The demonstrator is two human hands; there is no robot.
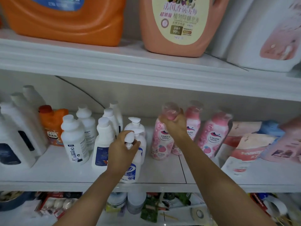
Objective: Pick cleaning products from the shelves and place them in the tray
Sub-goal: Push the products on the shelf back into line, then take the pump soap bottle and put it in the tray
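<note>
Here left hand (121, 152) curled round white pump bottle (132, 168) neck; right hand (175, 123) clasps pink bottle (161, 144) top.

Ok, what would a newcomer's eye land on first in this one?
Both hands at the middle shelf: the left hand grips the top of a white pump bottle, the right hand that of a pink bottle. Above, an orange jug and a peach jug loom large.

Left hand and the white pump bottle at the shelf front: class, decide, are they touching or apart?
Touching. The head view shows the left hand with its fingers curled round the pump head of the white pump bottle.
</note>
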